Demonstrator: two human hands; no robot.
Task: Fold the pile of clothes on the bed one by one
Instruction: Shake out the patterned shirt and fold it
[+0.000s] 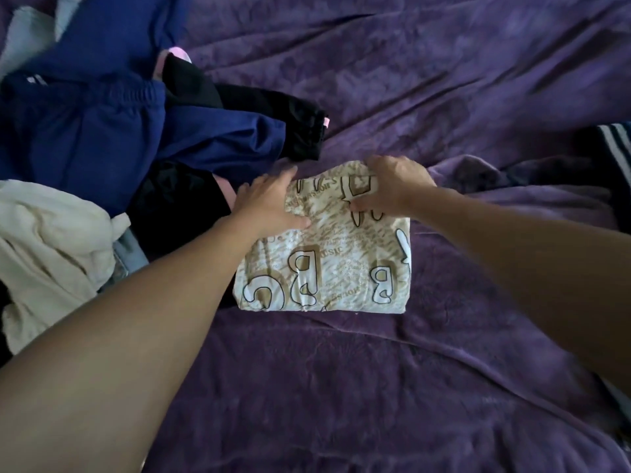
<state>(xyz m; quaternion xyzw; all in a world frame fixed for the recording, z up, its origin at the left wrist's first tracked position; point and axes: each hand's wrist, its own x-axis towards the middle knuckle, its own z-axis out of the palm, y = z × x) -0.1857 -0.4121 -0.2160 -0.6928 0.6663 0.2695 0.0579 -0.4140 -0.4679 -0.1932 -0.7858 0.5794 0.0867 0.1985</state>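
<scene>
Left hand (269, 201) presses flat, fingers straight — right hand (392, 184) pinches the far edge of the letter-print garment (327, 264) — best folded over evenly, edges matched

Two bare forearms are showing. The left forearm (153, 319) is coming in from the lower left corner of the frame, and the right forearm (529, 254) from the right edge. Both are looking broad at the frame edges and tapering toward the wrists near the centre. The left hand (273, 203) and right hand (392, 186) are showing uncovered, down to the fingers (285, 177).
</scene>
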